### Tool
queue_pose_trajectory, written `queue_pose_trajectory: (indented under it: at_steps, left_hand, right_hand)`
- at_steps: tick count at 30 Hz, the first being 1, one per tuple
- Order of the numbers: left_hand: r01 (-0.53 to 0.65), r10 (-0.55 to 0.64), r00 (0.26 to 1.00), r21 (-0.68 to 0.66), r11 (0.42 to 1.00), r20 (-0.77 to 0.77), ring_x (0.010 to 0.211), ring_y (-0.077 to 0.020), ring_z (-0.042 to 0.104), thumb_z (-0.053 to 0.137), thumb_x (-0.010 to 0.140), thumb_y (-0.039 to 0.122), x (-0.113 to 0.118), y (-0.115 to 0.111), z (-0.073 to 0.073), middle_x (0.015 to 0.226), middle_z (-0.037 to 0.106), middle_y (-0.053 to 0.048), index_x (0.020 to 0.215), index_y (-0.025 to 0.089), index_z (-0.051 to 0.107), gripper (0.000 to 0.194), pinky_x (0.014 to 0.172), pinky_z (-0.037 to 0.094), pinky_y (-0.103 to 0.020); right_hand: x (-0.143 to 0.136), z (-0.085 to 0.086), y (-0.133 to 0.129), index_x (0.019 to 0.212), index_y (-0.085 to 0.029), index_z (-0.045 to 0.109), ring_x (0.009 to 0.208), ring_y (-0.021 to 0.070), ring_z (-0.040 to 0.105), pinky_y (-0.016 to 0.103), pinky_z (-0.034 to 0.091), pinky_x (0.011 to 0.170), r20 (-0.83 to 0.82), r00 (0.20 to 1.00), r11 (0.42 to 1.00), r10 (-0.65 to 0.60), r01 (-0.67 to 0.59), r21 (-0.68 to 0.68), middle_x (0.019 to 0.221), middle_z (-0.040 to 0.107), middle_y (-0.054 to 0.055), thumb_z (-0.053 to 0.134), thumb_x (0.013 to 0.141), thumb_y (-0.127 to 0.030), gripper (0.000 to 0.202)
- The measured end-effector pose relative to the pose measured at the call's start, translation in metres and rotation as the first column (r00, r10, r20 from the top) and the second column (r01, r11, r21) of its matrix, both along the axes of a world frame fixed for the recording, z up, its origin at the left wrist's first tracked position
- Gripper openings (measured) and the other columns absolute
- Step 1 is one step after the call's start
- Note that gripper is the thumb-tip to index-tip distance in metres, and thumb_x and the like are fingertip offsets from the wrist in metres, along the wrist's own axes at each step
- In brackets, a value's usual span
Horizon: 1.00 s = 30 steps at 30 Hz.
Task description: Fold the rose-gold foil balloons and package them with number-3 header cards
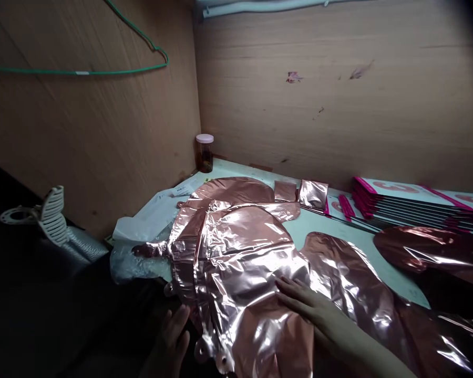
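A flat rose-gold foil balloon (248, 236), wrinkled and shiny, lies in front of me over other foil pieces. My right hand (305, 304) rests on its right side with the fingers stretched out. By its lower left edge is my left hand (173, 336), the fingers loosely apart and nothing seen in them; whether it touches the foil I cannot tell. Small tabs with holes (223, 361) stick out along that edge. More rose-gold foil (347, 273) spreads to the right, partly under my right forearm.
Pink-edged flat packs (402, 202) are stacked at the right against the wooden back wall (339, 115). Two small foil squares (313, 194) and a lidded jar (205, 155) stand along the back. Clear plastic bags (142, 247) lie left. A green hanger (102, 72) hangs on the left panel.
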<state>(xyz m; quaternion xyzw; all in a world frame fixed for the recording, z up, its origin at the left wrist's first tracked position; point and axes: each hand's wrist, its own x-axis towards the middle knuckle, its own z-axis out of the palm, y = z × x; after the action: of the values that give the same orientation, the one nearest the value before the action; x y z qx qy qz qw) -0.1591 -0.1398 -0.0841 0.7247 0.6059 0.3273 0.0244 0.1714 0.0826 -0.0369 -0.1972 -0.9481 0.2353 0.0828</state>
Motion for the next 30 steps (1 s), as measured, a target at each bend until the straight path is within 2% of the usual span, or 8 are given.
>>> queue_pose_trajectory:
  at_steps: [4, 7, 10, 12, 15, 23, 27, 30]
  left_hand:
    - [0.217, -0.212, 0.971, 0.030, 0.976, -0.106, 0.138, -0.0258, 0.044, 0.042, 0.094, 0.006, -0.002, 0.037, 0.004, 0.143, 0.055, -0.006, 0.152, 0.034, 0.025, 0.068, 0.115, 0.033, -0.051]
    - [0.307, -0.284, 0.940, -0.105, 0.946, 0.192, 0.106, -0.0212, 0.069, 0.042, 0.099, 0.024, 0.001, 0.062, 0.017, 0.108, 0.076, -0.003, 0.118, 0.027, 0.068, 0.032, 0.099, 0.051, -0.033]
    - [0.157, 0.069, 0.846, -0.372, 0.915, 0.528, 0.075, -0.0230, 0.072, 0.050, 0.092, 0.046, 0.003, 0.075, 0.036, 0.083, 0.077, -0.006, 0.085, 0.019, 0.076, 0.038, 0.068, 0.056, -0.029]
    - [0.076, 0.289, 0.728, -0.491, 0.868, 0.622, 0.076, -0.0256, 0.070, 0.056, 0.086, 0.053, 0.006, 0.081, 0.045, 0.082, 0.076, -0.007, 0.083, 0.017, 0.075, 0.041, 0.065, 0.054, -0.030]
    - [0.022, 0.427, 0.613, -0.555, 0.831, 0.664, 0.084, -0.0282, 0.067, 0.060, 0.078, 0.060, 0.010, 0.092, 0.046, 0.086, 0.075, -0.008, 0.086, 0.014, 0.073, 0.048, 0.070, 0.052, -0.033]
    - [-0.149, 0.460, 0.746, -0.552, 0.820, 0.482, 0.072, -0.0245, 0.067, 0.052, 0.083, 0.054, 0.013, 0.084, 0.033, 0.073, 0.068, -0.006, 0.076, 0.018, 0.062, 0.038, 0.063, 0.050, -0.031]
    - [-0.538, 0.557, 0.819, -0.157, 0.829, 0.136, 0.103, -0.0340, 0.065, 0.051, 0.090, 0.042, 0.047, 0.078, 0.042, 0.111, 0.067, -0.018, 0.124, 0.015, 0.058, 0.043, 0.087, 0.052, -0.047]
    - [-0.267, 0.269, 0.958, 0.033, 0.963, -0.099, 0.133, -0.0312, 0.046, 0.046, 0.096, 0.028, 0.091, 0.091, 0.040, 0.143, 0.053, -0.011, 0.144, 0.023, 0.044, 0.048, 0.109, 0.040, -0.049]
  right_hand:
    - [0.015, 0.006, -0.030, 0.148, -0.036, 0.041, 0.144, 0.0266, 0.031, 0.051, 0.036, 0.112, -0.103, 0.994, 0.973, -0.030, 0.005, -0.233, 0.155, 0.038, 0.004, 0.033, 0.099, -0.028, 0.050]
    - [0.010, 0.008, -0.031, 0.130, -0.029, 0.061, 0.125, 0.0291, 0.056, 0.046, 0.048, 0.100, -0.146, 0.970, 0.927, -0.196, 0.134, -0.350, 0.133, 0.062, 0.011, 0.036, 0.098, -0.037, 0.042]
    - [-0.005, 0.005, -0.016, 0.087, -0.021, 0.068, 0.080, 0.0239, 0.068, 0.034, 0.054, 0.072, -0.087, 0.854, 0.797, -0.513, 0.436, -0.419, 0.083, 0.071, 0.008, 0.041, 0.093, -0.050, 0.041]
    - [-0.016, 0.001, -0.003, 0.067, -0.021, 0.056, 0.061, 0.0194, 0.062, 0.028, 0.049, 0.058, 0.008, 0.752, 0.672, -0.659, 0.594, -0.442, 0.062, 0.063, 0.002, 0.041, 0.089, -0.058, 0.045]
    - [-0.027, -0.007, 0.007, 0.059, -0.023, 0.046, 0.049, 0.0168, 0.056, 0.026, 0.041, 0.051, 0.067, 0.681, 0.603, -0.729, 0.686, -0.408, 0.049, 0.056, 0.000, 0.038, 0.086, -0.061, 0.047]
    - [-0.031, -0.015, -0.003, 0.060, -0.023, 0.039, 0.053, 0.0164, 0.054, 0.026, 0.031, 0.052, 0.094, 0.622, 0.602, -0.777, 0.779, -0.178, 0.056, 0.058, 0.001, 0.040, 0.086, -0.040, 0.031]
    - [-0.033, -0.015, -0.005, 0.064, -0.022, 0.043, 0.056, 0.0163, 0.055, 0.026, 0.030, 0.054, 0.109, 0.624, 0.619, -0.774, 0.782, -0.079, 0.059, 0.060, 0.002, 0.041, 0.090, -0.034, 0.029]
    - [-0.037, -0.013, -0.002, 0.067, -0.021, 0.049, 0.058, 0.0162, 0.056, 0.026, 0.030, 0.054, 0.120, 0.624, 0.629, -0.772, 0.777, 0.006, 0.064, 0.063, 0.003, 0.041, 0.093, -0.031, 0.029]
